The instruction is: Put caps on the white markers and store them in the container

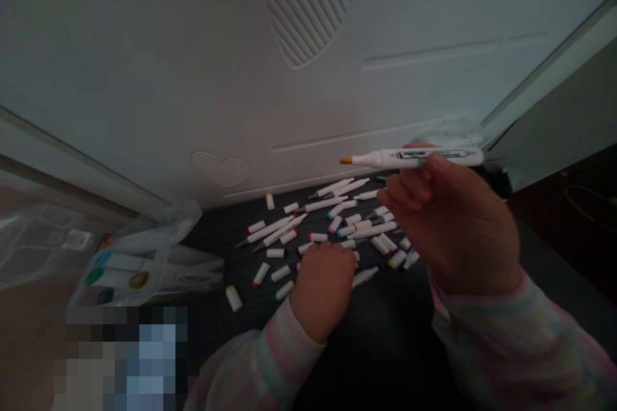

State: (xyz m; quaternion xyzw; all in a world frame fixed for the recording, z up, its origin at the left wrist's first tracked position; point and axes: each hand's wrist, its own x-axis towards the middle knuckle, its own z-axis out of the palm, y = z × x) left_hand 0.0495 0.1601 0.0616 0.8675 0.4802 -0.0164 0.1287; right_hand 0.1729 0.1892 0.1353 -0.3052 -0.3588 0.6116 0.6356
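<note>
Raised on the right, my right hand grips an uncapped white marker between thumb and fingers. The marker lies nearly level, its orange-yellow tip pointing left and a thinner, blurred tip at its right end. Lower down, my left hand rests among the loose pieces with its fingers curled under; whatever they hold is hidden. Around it on the dark surface lie several white caps with coloured ends, such as a yellow-ended cap and a red-ended cap. Several uncapped white markers lie behind them.
At the left stands a clear plastic case with several markers inside; a clear lid or box is beside it. A white panel with heart-shaped reliefs rises behind. Another clear plastic item shows partly behind my right hand.
</note>
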